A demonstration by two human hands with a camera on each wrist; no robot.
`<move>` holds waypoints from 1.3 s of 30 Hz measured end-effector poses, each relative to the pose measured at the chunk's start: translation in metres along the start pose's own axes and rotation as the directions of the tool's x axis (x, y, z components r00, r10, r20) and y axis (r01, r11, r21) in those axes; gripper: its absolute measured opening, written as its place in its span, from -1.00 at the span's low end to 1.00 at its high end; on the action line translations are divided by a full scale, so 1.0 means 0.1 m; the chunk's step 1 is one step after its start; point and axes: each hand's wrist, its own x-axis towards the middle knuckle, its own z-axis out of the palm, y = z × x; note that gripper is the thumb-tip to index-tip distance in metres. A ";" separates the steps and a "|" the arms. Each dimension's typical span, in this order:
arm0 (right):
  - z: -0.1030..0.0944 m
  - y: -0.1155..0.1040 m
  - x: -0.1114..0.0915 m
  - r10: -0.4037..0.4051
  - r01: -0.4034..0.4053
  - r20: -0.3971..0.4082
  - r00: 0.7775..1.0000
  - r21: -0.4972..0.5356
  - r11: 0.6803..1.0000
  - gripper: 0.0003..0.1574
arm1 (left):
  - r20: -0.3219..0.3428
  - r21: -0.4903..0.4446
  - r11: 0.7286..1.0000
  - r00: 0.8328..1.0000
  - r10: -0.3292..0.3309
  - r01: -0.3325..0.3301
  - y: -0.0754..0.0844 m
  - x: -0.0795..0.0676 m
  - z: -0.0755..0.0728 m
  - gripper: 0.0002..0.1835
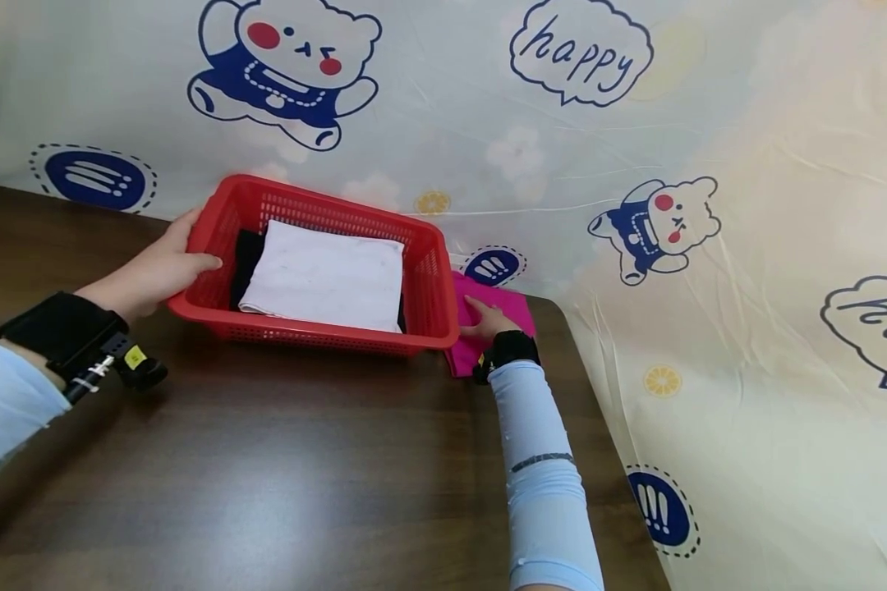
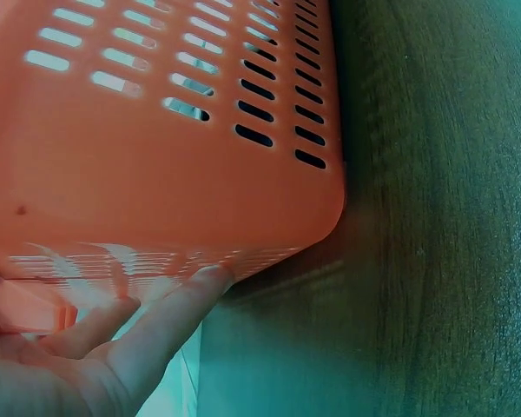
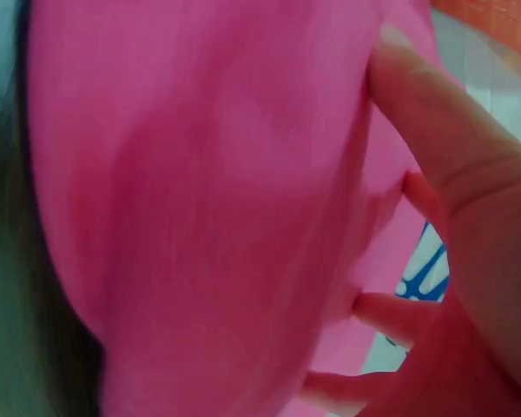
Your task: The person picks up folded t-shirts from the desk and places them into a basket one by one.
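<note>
At the left end of a red plastic basket (image 1: 325, 335), my left hand (image 1: 164, 267) grips the rim, thumb over it. In the left wrist view its fingers (image 2: 169, 326) lie along the slotted outer wall. Inside the basket a folded white cloth (image 1: 325, 275) lies on a black cloth (image 1: 246, 261). My right hand (image 1: 490, 322) rests on a folded pink cloth (image 1: 513, 308) beside the basket's right end. Spread fingertips and thumb touch the cloth's surface in the right wrist view; a slight crease runs between them.
The basket and pink cloth are on a dark brown wooden table (image 1: 281, 468), toward its far edge. A printed sheet (image 1: 443, 123) with cartoon bears hangs behind the table and along its right side.
</note>
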 end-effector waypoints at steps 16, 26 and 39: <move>0.02 0.11 -0.36 0.086 -0.080 0.052 0.995 -0.114 0.990 0.37 | -0.019 -0.028 1.000 1.000 0.012 -0.013 -0.01 0.00 0.00 -0.12; 0.11 0.11 -0.70 0.099 -0.090 0.052 0.994 -0.147 0.985 0.38 | -0.027 -0.020 1.000 0.999 -0.017 0.016 0.01 -0.03 0.02 -0.11; 0.35 0.17 -0.99 0.054 -0.040 0.062 0.997 -0.204 0.978 0.37 | -0.039 -0.037 0.999 0.999 0.006 -0.007 -0.04 0.00 0.03 -0.12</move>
